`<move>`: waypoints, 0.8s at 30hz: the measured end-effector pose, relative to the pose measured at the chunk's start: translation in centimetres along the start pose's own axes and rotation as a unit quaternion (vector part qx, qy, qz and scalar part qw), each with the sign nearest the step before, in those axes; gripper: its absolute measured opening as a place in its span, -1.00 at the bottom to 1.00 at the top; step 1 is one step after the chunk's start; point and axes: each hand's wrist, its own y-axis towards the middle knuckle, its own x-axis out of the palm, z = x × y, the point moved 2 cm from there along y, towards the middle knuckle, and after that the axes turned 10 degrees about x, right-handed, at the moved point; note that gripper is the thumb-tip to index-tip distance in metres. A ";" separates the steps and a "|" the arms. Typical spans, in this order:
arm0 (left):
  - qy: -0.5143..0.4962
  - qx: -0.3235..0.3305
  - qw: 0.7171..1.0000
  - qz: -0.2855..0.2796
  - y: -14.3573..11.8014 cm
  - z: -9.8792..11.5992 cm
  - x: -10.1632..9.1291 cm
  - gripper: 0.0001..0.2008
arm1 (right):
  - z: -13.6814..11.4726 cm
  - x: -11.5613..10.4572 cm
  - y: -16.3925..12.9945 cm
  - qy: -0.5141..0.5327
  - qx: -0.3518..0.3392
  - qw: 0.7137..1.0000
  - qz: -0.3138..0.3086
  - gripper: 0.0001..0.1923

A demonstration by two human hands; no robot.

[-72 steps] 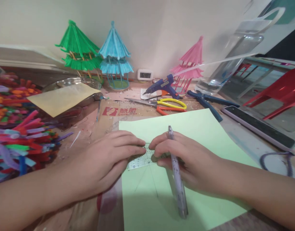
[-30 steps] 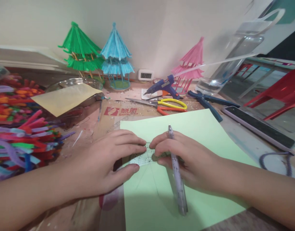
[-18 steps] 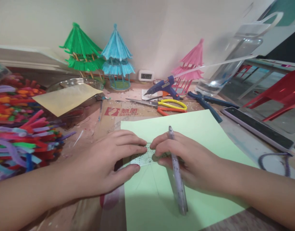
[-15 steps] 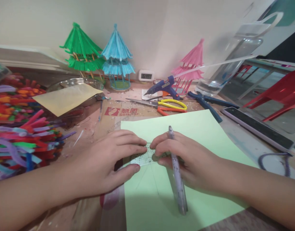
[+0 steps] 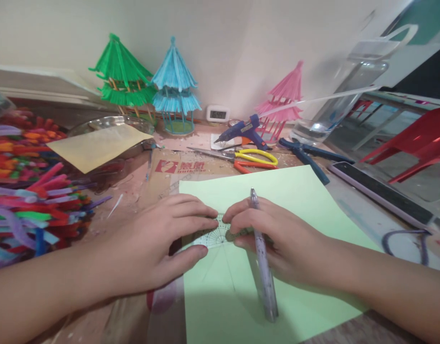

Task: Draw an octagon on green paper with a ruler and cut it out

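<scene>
A light green sheet of paper (image 5: pixel 288 306) lies before me, with two thin pencil-like lines fanning down from its upper left part. On it rests a clear protractor (image 5: pixel 217 236) with radial markings, partly covered by my fingers. My left hand (image 5: pixel 170 234) lies over the protractor's left side, fingers stretched out and thumb apart, fingertips touching it. From the other side, the curled fingertips of my right hand (image 5: pixel 277 229) touch the protractor. A lilac patterned pen (image 5: pixel 265 272) is tucked between the fingers of that hand, one end pointing away from me.
Colourful pipe cleaners (image 5: pixel 37 215) are heaped at left, beside a metal tray (image 5: pixel 112 122) bearing a yellowish sheet (image 5: pixel 101 145). Behind the paper lie scissors (image 5: pixel 248 156), a blue glue gun (image 5: pixel 243 131) and pliers (image 5: pixel 309 155). Green, blue (image 5: pixel 175 81) and pink model pavilions stand along the wall.
The view has shifted very slightly. Both hands, the protractor and the pen keep nearly the same positions on the paper.
</scene>
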 end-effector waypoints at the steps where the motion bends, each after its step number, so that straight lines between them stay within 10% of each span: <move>1: 0.000 0.000 1.000 0.001 0.0 0.0 0.0 -0.73 | 0.0 0.0 0.0 -0.001 0.000 1.000 0.000 -0.81; 24: -0.006 -0.003 1.000 0.004 0.3 0.2 0.0 -0.72 | 0.1 0.0 0.1 -0.002 0.011 1.000 -0.006 -0.81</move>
